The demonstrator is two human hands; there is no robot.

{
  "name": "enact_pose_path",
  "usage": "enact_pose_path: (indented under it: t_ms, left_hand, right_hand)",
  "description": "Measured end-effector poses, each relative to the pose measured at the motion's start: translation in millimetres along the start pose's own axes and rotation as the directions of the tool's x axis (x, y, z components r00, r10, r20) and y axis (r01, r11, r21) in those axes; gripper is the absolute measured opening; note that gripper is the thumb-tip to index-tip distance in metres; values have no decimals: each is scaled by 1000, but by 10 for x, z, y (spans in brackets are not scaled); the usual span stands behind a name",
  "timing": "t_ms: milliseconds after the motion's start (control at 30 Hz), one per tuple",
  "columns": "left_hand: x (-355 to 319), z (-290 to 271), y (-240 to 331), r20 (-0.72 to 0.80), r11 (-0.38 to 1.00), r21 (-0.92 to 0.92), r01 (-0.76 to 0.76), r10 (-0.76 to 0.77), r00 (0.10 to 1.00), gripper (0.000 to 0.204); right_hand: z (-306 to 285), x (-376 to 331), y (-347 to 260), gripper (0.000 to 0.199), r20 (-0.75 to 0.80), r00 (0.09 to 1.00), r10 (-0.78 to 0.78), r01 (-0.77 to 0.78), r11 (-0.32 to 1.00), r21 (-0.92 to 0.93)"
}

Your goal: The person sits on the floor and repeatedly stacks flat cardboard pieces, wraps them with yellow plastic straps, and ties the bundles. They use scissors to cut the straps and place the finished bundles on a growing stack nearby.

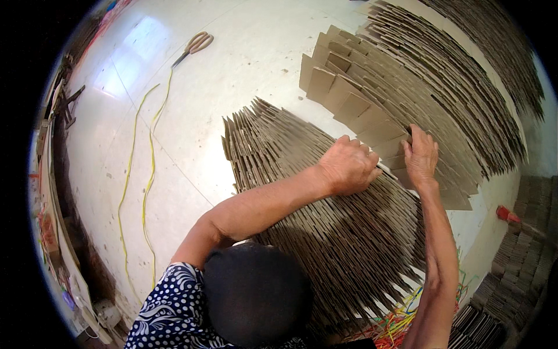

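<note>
In front of me a wide fanned row of brown cardboard pieces (349, 232) stands on edge, packed tightly. My left hand (349, 166) is closed over the far right part of this row, its fingers curled down at a pale cardboard edge. Just right of it, my right hand (422, 156) has its thumb and fingers bent round the near edge of a second fan of flat, overlapping cardboard pieces (354, 110). The fingertips of both hands are partly hidden. A gap of pale floor shows between the two fans farther left.
Scissors (195, 47) with tan handles lie at the far left, by yellow straps (152, 157). More cardboard rows (453, 75) stand at the far right; dark stacks (517, 250) are at the right. Colourful straps (401, 326) lie tangled low down. A red object (507, 214) sits right.
</note>
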State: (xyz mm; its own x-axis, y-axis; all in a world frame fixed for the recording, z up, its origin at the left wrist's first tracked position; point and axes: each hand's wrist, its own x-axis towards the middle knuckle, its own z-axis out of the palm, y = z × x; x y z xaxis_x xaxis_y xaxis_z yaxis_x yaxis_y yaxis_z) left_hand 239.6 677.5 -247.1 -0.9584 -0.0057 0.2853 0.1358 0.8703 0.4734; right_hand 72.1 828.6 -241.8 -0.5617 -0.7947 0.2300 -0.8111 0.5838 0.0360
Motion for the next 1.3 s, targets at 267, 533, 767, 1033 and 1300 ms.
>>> enact_pose_path:
  t_ms: [267, 533, 767, 1033, 1300]
  left_hand:
    - [-50, -1, -20, 22, 999, 38, -13, 13, 1000, 28]
    - [-26, -10, -22, 107, 999, 34, -7, 3, 994, 36]
    - [-47, -30, -34, 48, 999, -5, -39, 39, 998, 35]
    - [-59, -18, -43, 25, 999, -1, -44, 44, 999, 35]
    - [-51, -26, -34, 38, 998, 8, -64, 64, 997, 36]
  right_hand:
    - [-169, 77, 1, 41, 63, 998, 27, -18, 990, -140]
    - [-12, 200, 177, 44, -34, 999, 27, -25, 997, 66]
    - [-50, 230, 142, 45, 52, 998, 36, -39, 997, 63]
    - [-100, 223, 192, 40, -4, 991, -137, 137, 991, 5]
    - [-124, 126, 200, 48, 270, 960, 72, -163, 929, 331]
